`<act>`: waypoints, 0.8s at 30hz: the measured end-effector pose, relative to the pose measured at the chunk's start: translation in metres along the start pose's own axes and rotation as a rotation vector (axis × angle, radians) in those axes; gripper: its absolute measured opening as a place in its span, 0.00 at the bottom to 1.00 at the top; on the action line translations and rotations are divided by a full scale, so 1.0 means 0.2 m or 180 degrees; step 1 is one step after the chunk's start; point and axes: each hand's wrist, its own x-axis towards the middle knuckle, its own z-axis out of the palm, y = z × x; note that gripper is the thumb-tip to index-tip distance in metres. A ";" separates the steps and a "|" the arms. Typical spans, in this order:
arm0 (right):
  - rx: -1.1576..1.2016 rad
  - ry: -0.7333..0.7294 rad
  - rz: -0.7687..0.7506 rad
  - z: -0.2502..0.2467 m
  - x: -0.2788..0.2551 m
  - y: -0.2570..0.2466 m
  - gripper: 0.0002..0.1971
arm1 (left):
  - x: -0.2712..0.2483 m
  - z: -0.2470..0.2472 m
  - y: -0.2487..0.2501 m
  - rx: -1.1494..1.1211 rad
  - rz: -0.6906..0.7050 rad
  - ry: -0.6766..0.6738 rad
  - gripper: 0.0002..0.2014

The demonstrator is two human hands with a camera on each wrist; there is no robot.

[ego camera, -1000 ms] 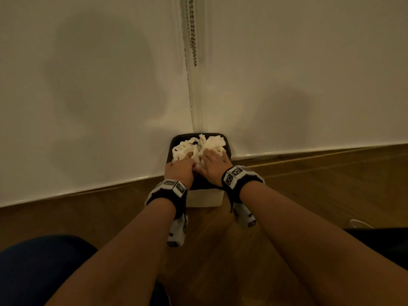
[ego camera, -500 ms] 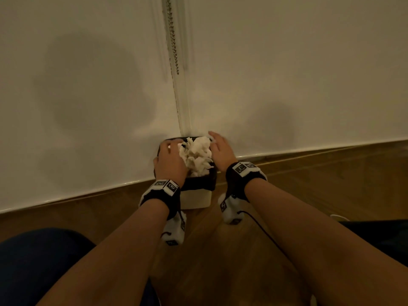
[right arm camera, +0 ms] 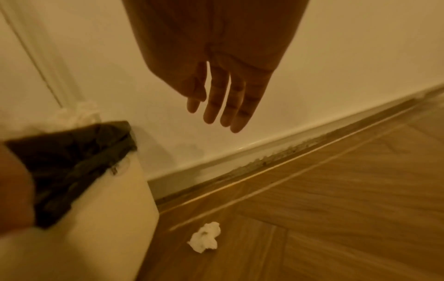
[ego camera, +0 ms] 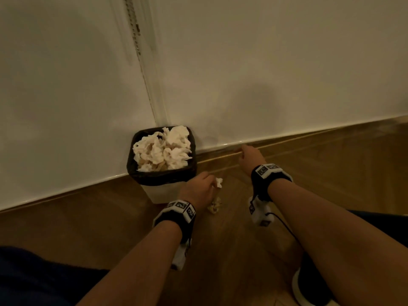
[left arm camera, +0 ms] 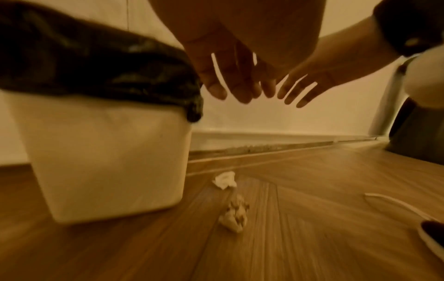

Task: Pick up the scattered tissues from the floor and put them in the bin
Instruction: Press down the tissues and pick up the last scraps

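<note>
A small white bin (ego camera: 162, 193) (left arm camera: 108, 155) (right arm camera: 115, 218) with a black liner stands against the wall, heaped with crumpled white tissues (ego camera: 163, 149). Two crumpled tissues lie on the wood floor to its right: a white one (ego camera: 219, 182) (left arm camera: 224, 179) (right arm camera: 205, 238) and a tan one (ego camera: 215, 206) (left arm camera: 234, 214) nearer me. My left hand (ego camera: 202, 191) (left arm camera: 230, 87) hovers above them with fingers straight and empty. My right hand (ego camera: 249, 154) (right arm camera: 223, 106) hangs open and empty farther right, near the skirting.
A white wall with a bead chain (ego camera: 134, 29) rises behind the bin. A skirting edge (ego camera: 309, 133) runs along the wood floor (ego camera: 242, 250). My knee in dark cloth (ego camera: 33, 274) is at lower left; a dark shoe (ego camera: 309, 288) at lower right.
Both hands have left the heap in the bin and moved right and down toward the floor. The view has swung so the bin now sits left of the hands.
</note>
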 end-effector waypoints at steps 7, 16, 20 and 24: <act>-0.1382 -0.1353 -0.0295 0.23 0.04 0.03 0.25 | 0.05 0.38 -0.14 0.0271 -0.0680 -0.1229 0.16; -0.1636 -0.2112 -0.0544 0.70 0.26 0.12 0.26 | 0.24 0.75 -0.29 -0.0060 -0.0855 -0.1503 0.37; -0.1788 -0.2106 -0.0709 0.79 0.33 0.17 0.31 | 0.23 0.84 -0.33 0.0255 -0.0534 -0.1414 0.21; -0.1769 -0.1910 -0.0842 0.85 0.32 0.19 0.25 | 0.25 0.87 -0.34 -0.0265 -0.0750 -0.1477 0.24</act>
